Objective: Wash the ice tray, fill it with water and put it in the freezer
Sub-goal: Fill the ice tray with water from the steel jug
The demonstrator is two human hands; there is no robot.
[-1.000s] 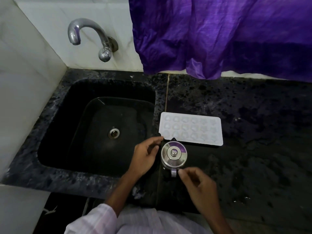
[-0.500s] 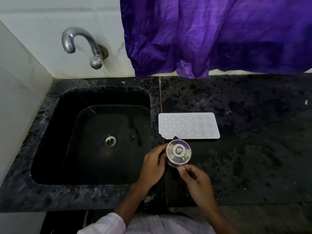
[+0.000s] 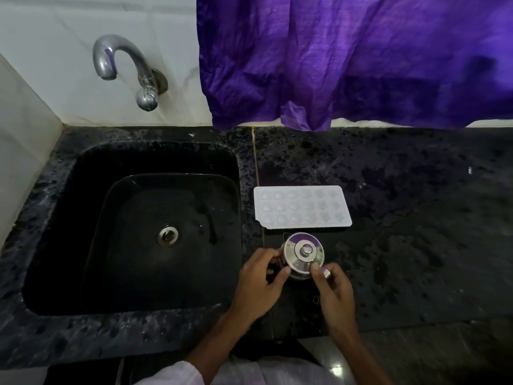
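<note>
We see a white ice tray (image 3: 302,206) on a black speckled counter (image 3: 402,218), black sink (image 3: 155,223), chrome tap (image 3: 125,65), purple curtain (image 3: 347,56), white wall tiles (image 3: 69,29), silver lid (image 3: 304,252) w/ purple reflections.

Dark speckled stone countertop (image 3: 402,190) with an inset black sink (image 3: 155,234); chrome tap (image 3: 125,68) on the white tiled wall (image 3: 69,23); purple curtain (image 3: 355,59) hanging above the counter. Dim lighting.
</note>
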